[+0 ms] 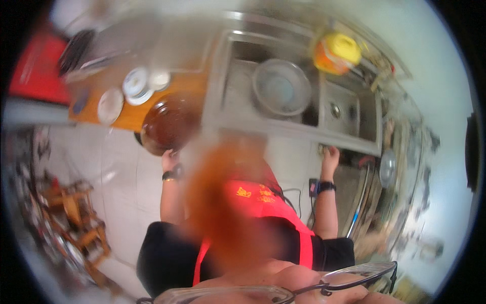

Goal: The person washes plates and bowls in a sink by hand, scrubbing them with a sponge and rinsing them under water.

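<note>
At the near edge of the wooden counter (pixel 131 119), my left hand (pixel 169 161) grips the rim of a large brown round basin (pixel 167 125), which juts out past the counter's edge. Its inside looks shiny. My right hand (pixel 330 157) is in front of the steel sink, fingers curled, with a small dark blurred thing (pixel 322 148) at the fingertips; whether it is held I cannot tell. A grey round basin (pixel 281 88) with something pale inside sits in the left bowl of the double sink (pixel 262 122). An orange blur covers the middle of the view.
Stacked white dishes (pixel 136 81), a white bowl (pixel 159 80) and a plate (pixel 110 106) stand on the counter. A yellow-and-orange jug (pixel 338 53) is behind the sink. Wooden stools (pixel 76 212) are on the floor at left; a metal rail (pixel 358 209) runs at right.
</note>
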Available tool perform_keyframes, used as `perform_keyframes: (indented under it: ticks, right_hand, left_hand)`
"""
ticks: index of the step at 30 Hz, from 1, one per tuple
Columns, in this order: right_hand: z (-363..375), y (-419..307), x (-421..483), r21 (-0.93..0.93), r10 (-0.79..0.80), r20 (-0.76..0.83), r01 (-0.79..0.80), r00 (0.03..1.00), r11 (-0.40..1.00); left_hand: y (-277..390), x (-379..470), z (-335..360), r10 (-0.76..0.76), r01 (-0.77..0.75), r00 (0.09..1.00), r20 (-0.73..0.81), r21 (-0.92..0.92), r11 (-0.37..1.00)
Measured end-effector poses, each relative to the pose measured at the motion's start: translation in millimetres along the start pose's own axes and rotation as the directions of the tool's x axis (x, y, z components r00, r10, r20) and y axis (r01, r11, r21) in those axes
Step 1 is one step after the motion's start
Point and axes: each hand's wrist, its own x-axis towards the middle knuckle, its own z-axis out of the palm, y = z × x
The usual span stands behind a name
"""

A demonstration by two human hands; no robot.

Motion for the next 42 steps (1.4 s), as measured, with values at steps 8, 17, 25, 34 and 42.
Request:
perform_keyframes:
  ticks: [8,17,25,34,42]
  right_hand:
    - [0,-34,-9,-0.08,0.11,-0.092,-0.117,0.99,0.99]
    - [36,-79,-8,-0.087,0.024,0.049,-0.02,0.999,0.996]
    - [25,-34,27,-0.226,-0.003,-0.079,-0.015,0.997,0.974]
    - [15,37,152,-0.074,-0.151,-0.043,0.148,0.988,0.986]
    - [-66,128,341,-0.232,-0.079,0.05,0.089,0.996,0.969]
  left_hand:
    - [9,19,60,-0.428,0.394,0.903,-0.032,-0.334,0.856]
    - [-64,81,-45,0.068,-0.256,0.933,0.354,0.515,0.818]
    - [46,-13,102,-0.538,0.488,0.827,-0.164,-0.267,0.831]
    - [50,-55,296,-0.2,0.21,0.969,0.145,-0.058,0.976]
    - [-15,-79,499,-0.344,0.306,0.868,0.357,0.161,0.938]
